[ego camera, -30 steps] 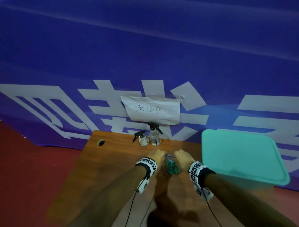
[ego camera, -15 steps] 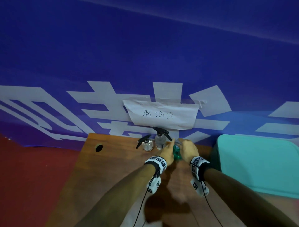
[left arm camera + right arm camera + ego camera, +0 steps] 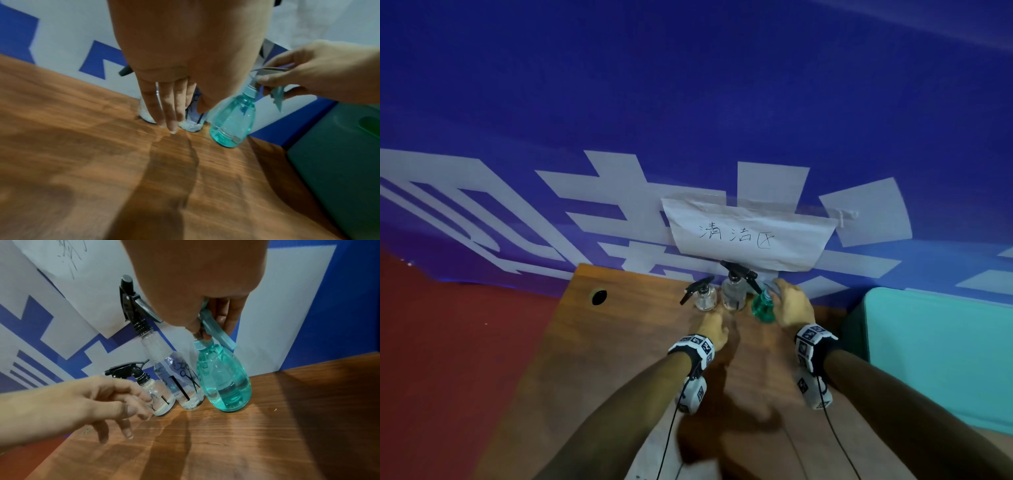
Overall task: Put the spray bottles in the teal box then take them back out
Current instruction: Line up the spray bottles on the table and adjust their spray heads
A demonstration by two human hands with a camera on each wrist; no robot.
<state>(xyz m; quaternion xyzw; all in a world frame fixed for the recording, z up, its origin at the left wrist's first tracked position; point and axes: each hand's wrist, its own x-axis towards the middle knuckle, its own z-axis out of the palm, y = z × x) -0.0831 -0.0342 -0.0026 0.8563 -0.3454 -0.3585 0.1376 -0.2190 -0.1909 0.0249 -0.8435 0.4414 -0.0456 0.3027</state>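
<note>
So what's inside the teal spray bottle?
Clear liquid fills the lower part of the teal spray bottle, with a dip tube running down inside. The right hand covers its spray head.

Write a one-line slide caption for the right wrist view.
Right hand pinches the teal spray bottle by its trigger head, beside two clear bottles; left hand open nearby.

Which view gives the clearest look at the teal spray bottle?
The right wrist view: the teal spray bottle appears whole and close, standing on the table, the right hand gripping its trigger head. The left wrist view shows it smaller, at an angle. The head view shows it tiny, partly hidden by that hand.
</note>
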